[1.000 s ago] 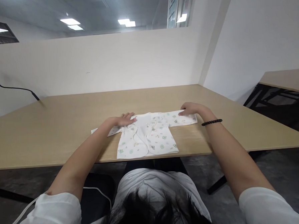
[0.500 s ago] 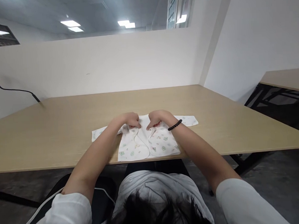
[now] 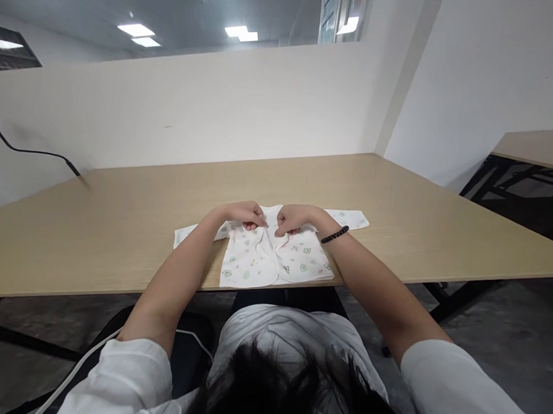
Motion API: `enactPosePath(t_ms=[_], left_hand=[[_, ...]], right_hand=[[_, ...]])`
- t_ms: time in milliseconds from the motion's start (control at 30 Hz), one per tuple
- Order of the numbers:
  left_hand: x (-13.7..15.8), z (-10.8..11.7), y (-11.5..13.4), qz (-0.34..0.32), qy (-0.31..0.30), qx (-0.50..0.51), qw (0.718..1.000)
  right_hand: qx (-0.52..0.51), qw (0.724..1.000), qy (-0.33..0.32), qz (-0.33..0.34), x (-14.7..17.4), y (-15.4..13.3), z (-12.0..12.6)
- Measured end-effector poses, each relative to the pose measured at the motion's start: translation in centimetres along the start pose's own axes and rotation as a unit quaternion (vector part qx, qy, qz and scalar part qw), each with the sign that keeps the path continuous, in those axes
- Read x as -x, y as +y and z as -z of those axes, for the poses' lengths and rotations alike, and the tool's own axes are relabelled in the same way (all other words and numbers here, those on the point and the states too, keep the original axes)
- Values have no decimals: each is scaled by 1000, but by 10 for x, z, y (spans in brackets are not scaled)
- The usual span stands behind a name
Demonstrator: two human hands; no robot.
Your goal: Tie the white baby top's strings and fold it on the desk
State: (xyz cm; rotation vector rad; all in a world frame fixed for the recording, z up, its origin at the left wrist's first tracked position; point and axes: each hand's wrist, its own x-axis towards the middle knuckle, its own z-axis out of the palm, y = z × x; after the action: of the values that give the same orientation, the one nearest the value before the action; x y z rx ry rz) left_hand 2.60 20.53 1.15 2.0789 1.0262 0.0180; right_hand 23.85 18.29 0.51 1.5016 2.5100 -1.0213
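A small white baby shirt [image 3: 302,264] with green and reddish prints lies spread on the table, its hem along the near edge and its sleeves stretched out to both sides. My left hand [image 3: 249,214] is closed, pinching the left front edge near the neckline. Opposite it, my right hand [image 3: 292,218] pinches the right front edge, fingers curled. A narrow gap separates the two hands, and the shirt's plain inside shows between them. My fingertips are partly hidden by the hands themselves. A black bead bracelet [image 3: 335,234] circles my right wrist.
The wooden table [image 3: 118,197] reaches back to a white partition [image 3: 229,104]. A black cable [image 3: 32,150] hangs down at the far left. Another table [image 3: 537,147] stands at the right. A white cord [image 3: 76,369] runs beside my left arm.
Both hands have stayed at the neckline, their fingers now curled in more tightly on the front edges. The front edges look more gathered. The view has tilted slightly.
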Motion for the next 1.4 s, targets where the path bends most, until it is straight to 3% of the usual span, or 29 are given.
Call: enactPosePath(t_ms=[133,267,367,467,600,733,833,1033,1200,1400], left_hand=[[-5,-3,-4,-24,56,110,992],[-18,-16,-7,19,116,230,966],[-25,-25,-9,42,114,233,965],[-27,-27,-11,59,113,232,964],[-26,-25,-12,76,108,227,965],[-27,-24,-13,85,108,222,965],[-29,-24,-15,90,112,221,965],[-32,-23,-19,90,114,224,964],[-28,-23,-20,66,90,247,962],[-26,-19,-22,45,55,273,959]], right_hand=[[-31,999,3,10,3,7,5],[-68,997,27,26,7,11,12],[-125,990,61,38,8,13,16],[-141,988,49,28,8,13,16],[-106,993,59,4,2,9,6],[-31,992,120,0,-4,4,-7],[18,985,172,5,-5,2,-15],[32,979,198,33,-6,0,-18],[-18,977,209,38,-15,7,-14],[-130,976,172,32,-16,11,-11]])
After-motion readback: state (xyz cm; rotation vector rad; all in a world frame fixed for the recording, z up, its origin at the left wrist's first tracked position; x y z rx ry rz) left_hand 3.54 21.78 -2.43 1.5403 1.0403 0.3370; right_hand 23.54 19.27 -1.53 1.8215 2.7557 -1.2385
